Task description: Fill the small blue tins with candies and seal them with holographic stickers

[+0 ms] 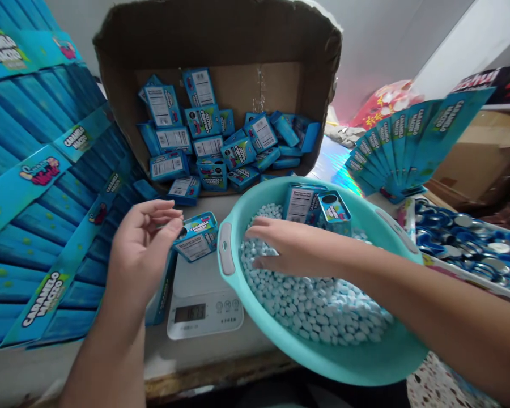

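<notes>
My left hand (142,243) is loosely curved, fingers and thumb apart, at the left end of a small blue candy tin (196,241). That tin rests tilted on a white digital kitchen scale (206,320), whose lit digits are blurred. My right hand (276,243) reaches into a turquoise basin (276,334), thumb and fingers apart, just over or touching a heap of small pale blue candies (335,317). Whether its fingertips hold any candy is hard to see. Two more blue tins (335,209) stand on the candies near the basin's far rim, partly behind my right forearm.
Behind the scale, a cardboard box (272,85) lies on its side with many blue tins inside. Tall blue printed cartons (46,187) line the left. A fanned blue display (408,136) and a tray of round blue and silver tins (471,238) are at right.
</notes>
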Demonstrator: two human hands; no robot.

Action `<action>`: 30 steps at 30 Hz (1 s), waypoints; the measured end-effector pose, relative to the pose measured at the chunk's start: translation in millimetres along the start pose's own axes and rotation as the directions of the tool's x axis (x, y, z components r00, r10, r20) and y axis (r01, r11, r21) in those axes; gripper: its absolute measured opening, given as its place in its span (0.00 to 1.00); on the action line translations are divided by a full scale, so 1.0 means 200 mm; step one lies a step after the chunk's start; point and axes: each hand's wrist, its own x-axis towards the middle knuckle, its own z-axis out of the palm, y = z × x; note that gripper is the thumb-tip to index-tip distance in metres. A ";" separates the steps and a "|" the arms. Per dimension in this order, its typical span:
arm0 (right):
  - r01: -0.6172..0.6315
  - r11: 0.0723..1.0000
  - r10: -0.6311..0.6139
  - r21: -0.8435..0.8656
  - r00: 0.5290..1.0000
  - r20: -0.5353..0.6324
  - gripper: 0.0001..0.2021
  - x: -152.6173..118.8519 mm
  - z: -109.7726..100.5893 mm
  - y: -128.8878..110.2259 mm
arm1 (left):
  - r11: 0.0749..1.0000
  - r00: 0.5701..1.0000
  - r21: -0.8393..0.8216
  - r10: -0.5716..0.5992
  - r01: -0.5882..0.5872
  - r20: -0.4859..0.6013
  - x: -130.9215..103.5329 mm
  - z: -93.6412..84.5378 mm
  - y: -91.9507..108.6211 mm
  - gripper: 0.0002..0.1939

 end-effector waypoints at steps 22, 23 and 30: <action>0.019 0.998 -0.013 -0.056 0.994 0.111 0.24 -0.03 0.01 0.01 | 0.115 0.403 0.487 0.735 -0.866 0.545 -0.09 0.02 0.02 0.35; 0.019 0.998 -0.012 -0.061 0.994 0.112 0.24 -0.03 0.01 0.01 | 0.086 0.387 0.486 0.731 -0.870 0.562 -0.09 0.02 0.03 0.33; 0.010 0.997 0.000 -0.074 0.991 0.134 0.23 -0.03 0.00 0.00 | 0.014 0.338 0.516 0.770 -0.857 0.542 -0.10 0.05 0.05 0.29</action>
